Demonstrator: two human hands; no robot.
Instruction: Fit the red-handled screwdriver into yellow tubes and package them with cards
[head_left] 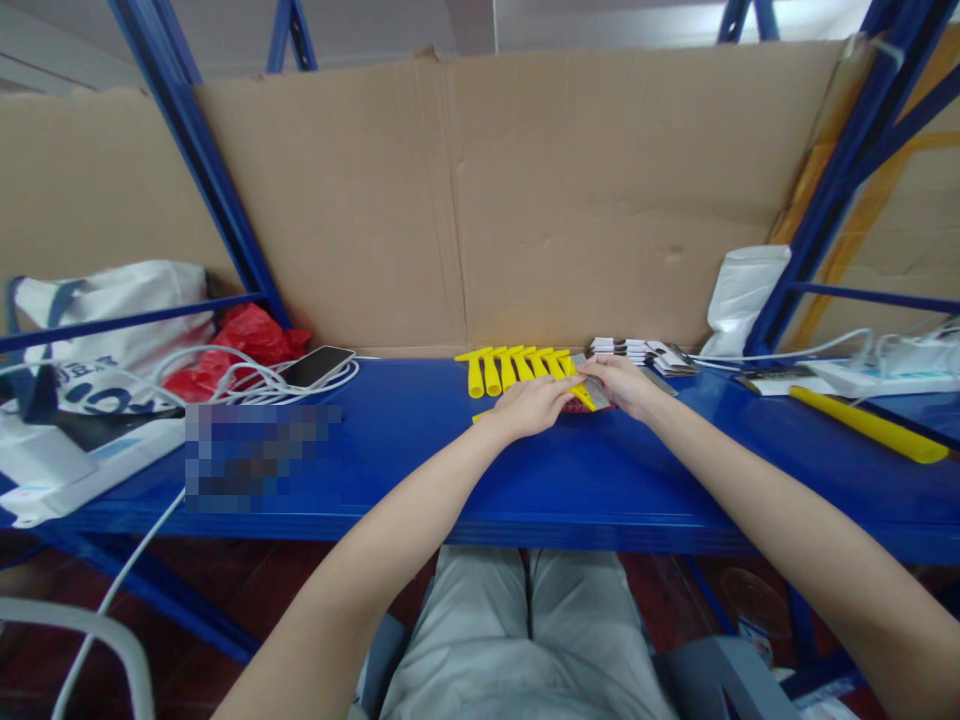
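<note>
My left hand (531, 404) is closed on a yellow T-shaped handle (584, 397) just above the blue shelf top. My right hand (621, 381) pinches a thin grey blade-like plate (598, 392) that lies against that handle. Fingers hide much of where the two pieces meet. Behind my left hand stretches a row of several yellow T-shaped handles (492, 374), their round ends toward me. Something red shows under my hands, mostly covered. Another yellow tip (477, 418) sticks out beside my left wrist.
Small black-and-white packets (637, 352) are stacked behind my right hand. A long yellow strip (870, 425) and a white power strip (862, 378) lie at right. On the left are a phone (321, 367), white cables, a red plastic bag (251, 338) and a cloth bag (142, 310). Cardboard (562, 200) walls the back.
</note>
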